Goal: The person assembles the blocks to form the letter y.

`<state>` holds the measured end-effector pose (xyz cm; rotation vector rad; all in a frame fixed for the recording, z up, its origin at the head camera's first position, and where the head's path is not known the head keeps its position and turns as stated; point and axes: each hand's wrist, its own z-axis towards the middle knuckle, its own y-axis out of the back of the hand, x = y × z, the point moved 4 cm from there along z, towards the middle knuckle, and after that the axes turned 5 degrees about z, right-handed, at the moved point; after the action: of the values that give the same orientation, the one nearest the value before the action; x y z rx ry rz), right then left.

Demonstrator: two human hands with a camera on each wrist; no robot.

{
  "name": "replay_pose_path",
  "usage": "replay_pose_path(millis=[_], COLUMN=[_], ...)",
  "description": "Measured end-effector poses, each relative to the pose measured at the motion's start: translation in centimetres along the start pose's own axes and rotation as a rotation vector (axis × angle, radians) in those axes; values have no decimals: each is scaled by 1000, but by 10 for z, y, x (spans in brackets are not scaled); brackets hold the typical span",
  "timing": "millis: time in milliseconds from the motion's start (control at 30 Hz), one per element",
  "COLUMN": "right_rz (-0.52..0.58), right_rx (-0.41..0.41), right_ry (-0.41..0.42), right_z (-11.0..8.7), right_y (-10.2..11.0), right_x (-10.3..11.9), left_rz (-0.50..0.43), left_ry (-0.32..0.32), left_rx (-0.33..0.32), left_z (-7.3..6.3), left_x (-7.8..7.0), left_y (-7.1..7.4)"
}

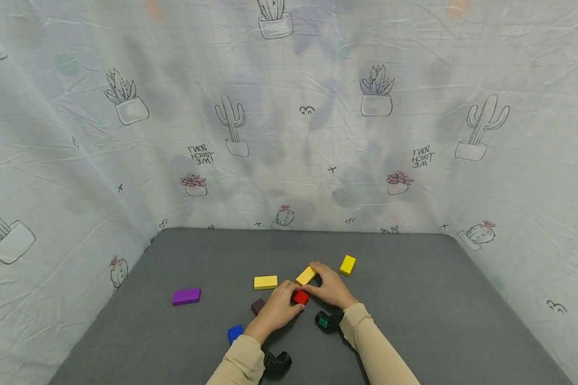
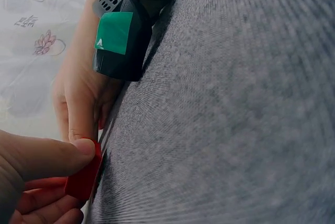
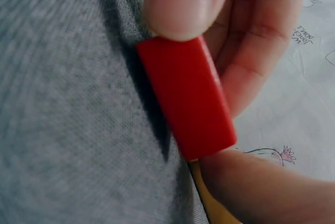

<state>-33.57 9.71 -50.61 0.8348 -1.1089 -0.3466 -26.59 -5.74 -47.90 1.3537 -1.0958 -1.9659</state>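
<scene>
A small red block [image 1: 301,298] lies on the grey table between the two hands. My left hand [image 1: 278,307] pinches the red block [image 3: 186,98] between thumb and fingers, as the right wrist view shows closely. Just beyond it, my right hand [image 1: 332,290] holds a yellow block [image 1: 306,275], its thumb at the near end and index finger at the far end. The right thumb [image 3: 251,182] also meets the edge of the red block. In the left wrist view the left thumb [image 2: 57,156] presses on the red block [image 2: 84,177], partly hiding it.
Other blocks lie around: yellow ones left [image 1: 266,283] and right [image 1: 348,265], a purple block [image 1: 186,297] far left. A dark brown block [image 1: 257,306] and a blue block [image 1: 235,333] are partly behind the left hand and arm. A patterned cloth [image 1: 298,133] hangs behind the table.
</scene>
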Motion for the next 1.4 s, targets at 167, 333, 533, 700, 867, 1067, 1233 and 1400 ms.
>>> replay_pose_path(millis=[167,333,533,700,867,1067,1233,1400], right_rz=[10,33,49,87,129,194,224,224], right_rx=[-24,-45,-63,-73,-88,-102,-89,-91], right_ry=[2,13,18,22,22,10,9,15], right_z=[-2,-4,-4,-5,-9,-16,-22,-27], right_y=[2,4,5,5,5,8,12,19], right_x=[4,7,6,4,2,1,3,7], left_rz=[-32,-66,-108,-107,-120,-140,-160,-154], left_ry=[14,32,35,15,2,-8,-19,-24], left_rx=[-9,-21,-65,-93,-115,-136,-150,-161], left_z=[0,1,2,2,2,0,-2,0], left_x=[1,1,1,1,1,0,-2,-1], left_y=[1,3,5,6,6,6,6,7])
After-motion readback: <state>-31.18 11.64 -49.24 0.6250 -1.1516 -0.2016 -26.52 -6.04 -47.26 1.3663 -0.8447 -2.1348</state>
